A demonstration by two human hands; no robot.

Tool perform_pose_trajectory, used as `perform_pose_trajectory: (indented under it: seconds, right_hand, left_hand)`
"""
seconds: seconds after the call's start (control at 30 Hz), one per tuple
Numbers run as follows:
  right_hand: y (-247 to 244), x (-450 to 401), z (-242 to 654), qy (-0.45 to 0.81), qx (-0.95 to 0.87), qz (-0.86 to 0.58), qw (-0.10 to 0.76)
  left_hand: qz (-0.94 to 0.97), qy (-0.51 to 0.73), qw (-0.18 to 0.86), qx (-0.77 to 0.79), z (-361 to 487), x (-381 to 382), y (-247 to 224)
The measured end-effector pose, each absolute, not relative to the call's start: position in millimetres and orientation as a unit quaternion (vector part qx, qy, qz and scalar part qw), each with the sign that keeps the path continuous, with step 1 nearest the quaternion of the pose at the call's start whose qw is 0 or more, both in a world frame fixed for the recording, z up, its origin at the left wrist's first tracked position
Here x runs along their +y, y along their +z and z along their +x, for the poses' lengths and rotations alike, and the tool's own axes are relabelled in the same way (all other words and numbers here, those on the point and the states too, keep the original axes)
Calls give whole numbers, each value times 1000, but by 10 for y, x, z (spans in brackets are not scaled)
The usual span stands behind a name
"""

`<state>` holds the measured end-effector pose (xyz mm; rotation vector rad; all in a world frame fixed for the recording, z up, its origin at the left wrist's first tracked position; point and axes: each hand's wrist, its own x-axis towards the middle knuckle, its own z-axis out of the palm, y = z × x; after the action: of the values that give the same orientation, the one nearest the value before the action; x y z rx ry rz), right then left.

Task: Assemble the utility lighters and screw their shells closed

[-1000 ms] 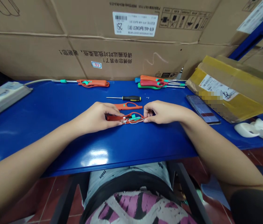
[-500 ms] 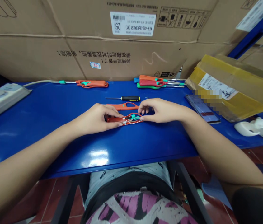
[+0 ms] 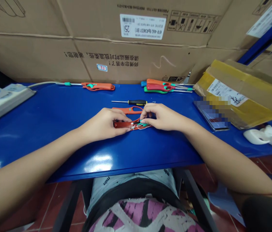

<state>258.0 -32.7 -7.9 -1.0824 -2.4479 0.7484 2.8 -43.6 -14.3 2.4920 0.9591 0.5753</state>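
An opened orange lighter body (image 3: 136,126) lies on the blue table, its dark red inner part, thin white wire and green pieces exposed. My left hand (image 3: 104,125) grips its left end between thumb and fingers. My right hand (image 3: 161,117) pinches a green trigger piece (image 3: 143,122) at the right part of the body; the fingertips partly cover it. Just behind lies the separate orange shell half (image 3: 127,110), with its loop-shaped handle opening partly behind my right fingers. Beyond that rests a black and yellow screwdriver (image 3: 137,102), its shaft pointing left.
An orange long-necked lighter (image 3: 99,86) lies at the back left, and several coloured ones (image 3: 158,86) are stacked at the back. A power strip (image 3: 5,100) stands left. A phone (image 3: 210,116), a taped carton (image 3: 247,93) and a white tape roll (image 3: 255,136) are on the right.
My right hand has moved left and closed its thumb and finger on the green piece in the lighter body. My left hand keeps its hold. The view has shifted slightly.
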Motion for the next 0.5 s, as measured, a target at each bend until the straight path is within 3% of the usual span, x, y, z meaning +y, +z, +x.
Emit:
perform_pose_trajectory:
  seconds: [0.5]
  right_hand:
    - [-187,-362,2427,357,-768,-497,186]
  left_hand:
    - [882,192,247,352,46,-438,-161]
